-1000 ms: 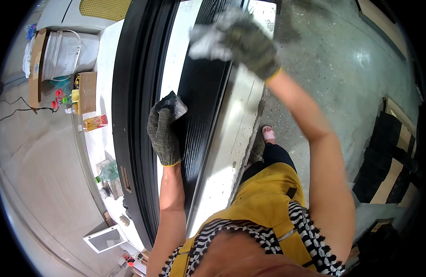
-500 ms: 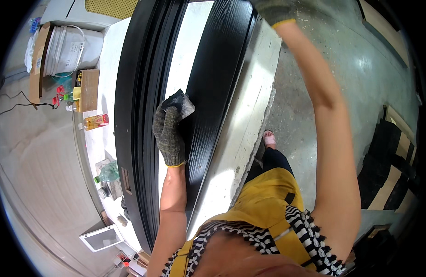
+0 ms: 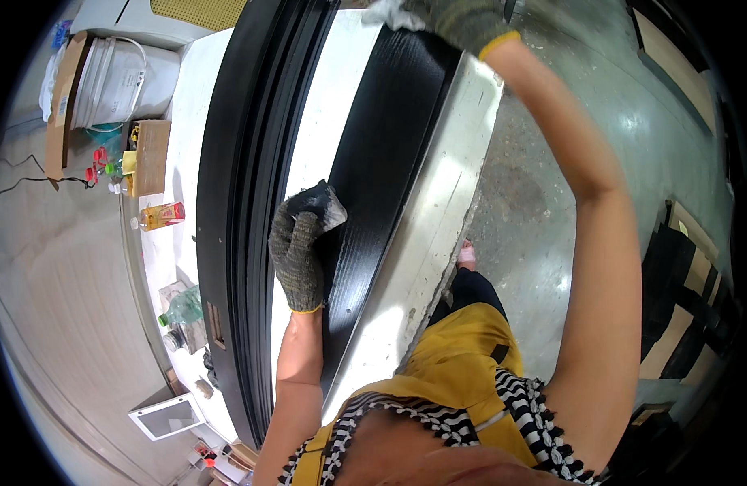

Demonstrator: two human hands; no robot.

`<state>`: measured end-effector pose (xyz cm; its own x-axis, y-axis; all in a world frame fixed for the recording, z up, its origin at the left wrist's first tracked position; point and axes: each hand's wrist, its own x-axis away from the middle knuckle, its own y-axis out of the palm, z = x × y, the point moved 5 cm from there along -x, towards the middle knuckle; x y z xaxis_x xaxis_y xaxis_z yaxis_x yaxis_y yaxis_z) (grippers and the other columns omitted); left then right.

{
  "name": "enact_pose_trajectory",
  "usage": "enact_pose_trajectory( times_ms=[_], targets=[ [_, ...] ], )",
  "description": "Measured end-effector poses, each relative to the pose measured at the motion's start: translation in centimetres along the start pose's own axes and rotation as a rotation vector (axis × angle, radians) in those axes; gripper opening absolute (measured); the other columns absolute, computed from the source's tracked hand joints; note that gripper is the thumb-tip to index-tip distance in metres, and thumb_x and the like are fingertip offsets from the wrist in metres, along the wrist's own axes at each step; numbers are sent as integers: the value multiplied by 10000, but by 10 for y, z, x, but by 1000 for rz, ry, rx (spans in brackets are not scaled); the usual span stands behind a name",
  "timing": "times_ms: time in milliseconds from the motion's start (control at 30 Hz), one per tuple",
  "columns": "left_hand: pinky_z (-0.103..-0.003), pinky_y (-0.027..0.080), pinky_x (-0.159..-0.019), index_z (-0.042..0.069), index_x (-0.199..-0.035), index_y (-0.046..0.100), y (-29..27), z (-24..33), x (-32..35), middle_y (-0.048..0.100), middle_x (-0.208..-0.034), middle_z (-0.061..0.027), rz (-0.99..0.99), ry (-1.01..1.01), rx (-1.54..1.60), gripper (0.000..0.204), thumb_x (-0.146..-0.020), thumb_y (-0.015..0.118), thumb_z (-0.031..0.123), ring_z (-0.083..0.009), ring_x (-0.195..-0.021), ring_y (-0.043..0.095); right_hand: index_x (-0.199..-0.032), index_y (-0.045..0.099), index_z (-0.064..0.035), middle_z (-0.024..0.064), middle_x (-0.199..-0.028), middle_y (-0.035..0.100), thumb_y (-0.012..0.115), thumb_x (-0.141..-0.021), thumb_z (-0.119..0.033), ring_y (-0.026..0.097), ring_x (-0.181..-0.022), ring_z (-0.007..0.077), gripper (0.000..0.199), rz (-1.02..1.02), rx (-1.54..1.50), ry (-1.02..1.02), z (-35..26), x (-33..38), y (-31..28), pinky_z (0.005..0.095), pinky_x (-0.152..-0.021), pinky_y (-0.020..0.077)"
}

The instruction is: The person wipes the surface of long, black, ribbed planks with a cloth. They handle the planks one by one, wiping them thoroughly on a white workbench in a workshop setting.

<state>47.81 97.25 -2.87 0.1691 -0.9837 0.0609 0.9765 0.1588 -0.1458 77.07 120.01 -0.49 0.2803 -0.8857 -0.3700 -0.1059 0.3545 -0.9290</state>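
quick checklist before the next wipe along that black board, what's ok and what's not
1. Left hand on the pad: ok, gloved grip presses a dark pad onto the black board.
2. Right hand on the board's far end: ok, gloved, over a pale cloth at the picture's top edge.
3. Board lying flat on the white bench: ok.
4. Path ahead along the board: ok, nothing lies on it between the hands.
5. Black frames beside the left hand: ok, apart from the pad.
6. Whether the surface is wet or dry: cannot tell.
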Motion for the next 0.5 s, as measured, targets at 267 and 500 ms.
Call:
enact_pose_trajectory(
  times_ms=[267, 500],
  targets=[
    [-294, 521, -887, 39, -1214, 654, 4, 9, 0, 687, -1109, -82, -50, -9, -92, 302, -934, 655, 151, -159, -985, 640, -1119, 716, -97, 196, -1113, 709, 513, -956, -326, 690, -1029, 361, 347, -243, -101, 257, 90, -88, 73, 467, -879, 543],
    [-315, 552, -868, 31, -1195, 661, 8, 19, 2, 692, -1084, -111, -41, -64, 27, 296, -924, 673, 148, -170, -962, 662, -983, 762, -48, 210, -1079, 717, 599, -847, -223, 714, -961, 341, 276, -238, 60, 253, 142, -61, 83, 417, -863, 562]
  ],
)
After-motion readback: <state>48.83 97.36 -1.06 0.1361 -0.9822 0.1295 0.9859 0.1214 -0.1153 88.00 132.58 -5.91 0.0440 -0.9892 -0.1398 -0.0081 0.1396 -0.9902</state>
